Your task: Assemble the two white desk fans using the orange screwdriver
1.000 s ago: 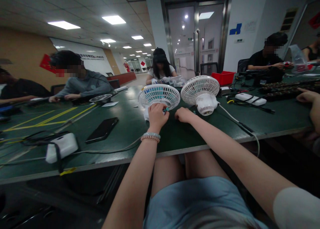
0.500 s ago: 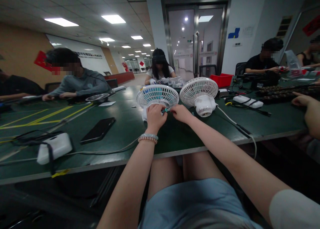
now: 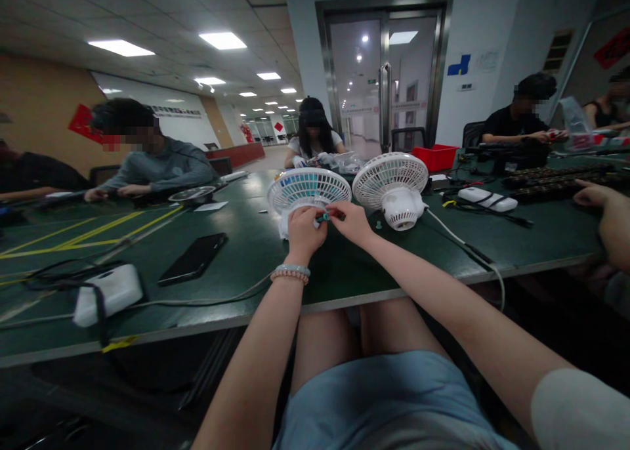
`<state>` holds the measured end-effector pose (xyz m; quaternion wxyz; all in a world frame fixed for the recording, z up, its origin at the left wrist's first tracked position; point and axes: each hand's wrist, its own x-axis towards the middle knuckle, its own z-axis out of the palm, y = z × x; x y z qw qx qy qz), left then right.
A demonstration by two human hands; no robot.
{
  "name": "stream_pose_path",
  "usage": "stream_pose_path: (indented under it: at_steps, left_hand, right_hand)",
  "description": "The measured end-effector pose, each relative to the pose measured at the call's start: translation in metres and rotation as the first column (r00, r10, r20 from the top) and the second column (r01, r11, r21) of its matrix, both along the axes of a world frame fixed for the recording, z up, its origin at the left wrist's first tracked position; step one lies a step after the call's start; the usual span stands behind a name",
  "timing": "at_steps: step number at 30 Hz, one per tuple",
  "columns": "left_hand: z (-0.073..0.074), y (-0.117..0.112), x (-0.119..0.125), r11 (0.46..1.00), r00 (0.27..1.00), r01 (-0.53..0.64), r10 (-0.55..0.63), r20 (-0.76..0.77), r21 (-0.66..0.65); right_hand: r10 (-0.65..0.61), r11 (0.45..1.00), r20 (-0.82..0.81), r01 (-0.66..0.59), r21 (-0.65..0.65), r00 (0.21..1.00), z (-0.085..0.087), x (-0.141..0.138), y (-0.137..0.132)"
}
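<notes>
Two small white desk fans stand on the dark green table [image 3: 344, 273]. The left fan [image 3: 308, 189] shows teal blades behind its grille. My left hand [image 3: 302, 230] is closed at that fan's base, around a small teal-tipped part [image 3: 322, 218]. My right hand [image 3: 350, 220] pinches the same part from the right, so both hands meet just below the grille. The right fan [image 3: 391, 181] stands untouched beside my right hand, its white cable [image 3: 467, 246] trailing off the table edge.
A black phone [image 3: 194, 258] and a white power strip [image 3: 105, 294] with cables lie to my left. Several people sit around the table. Another person's hand [image 3: 603, 204] rests at the right edge. A red bin [image 3: 438, 156] and a white adapter [image 3: 487, 199] sit beyond the fans.
My right hand has moved left and up from the table to meet my left hand at the left fan's base. The left hand stayed put.
</notes>
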<state>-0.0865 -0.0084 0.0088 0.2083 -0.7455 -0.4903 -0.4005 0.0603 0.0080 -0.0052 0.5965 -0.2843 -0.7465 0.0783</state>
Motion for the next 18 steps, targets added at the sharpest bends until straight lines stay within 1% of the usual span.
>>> stream_pose_path:
  at_steps: [8, 13, 18]
  left_hand:
    - [0.0005, -0.0014, 0.0010, 1.000, 1.000, 0.000, 0.000, 0.003, 0.027]
    - [0.0009, -0.0013, 0.0009, 1.000, 1.000, -0.004, 0.004, 0.004, 0.016]
    - [0.0016, -0.0014, 0.0004, 1.000, 1.000, 0.001, -0.001, 0.017, 0.012]
  right_hand:
    - [-0.016, 0.999, -0.058, 0.014, -0.031, 0.998, -0.0010, -0.0015, 0.0010]
    - [0.003, 0.998, -0.059, -0.006, -0.060, 0.998, -0.0044, -0.0047, 0.0031]
    - [-0.030, 0.997, -0.094, 0.023, -0.078, 0.995, -0.0044, -0.0081, 0.0006]
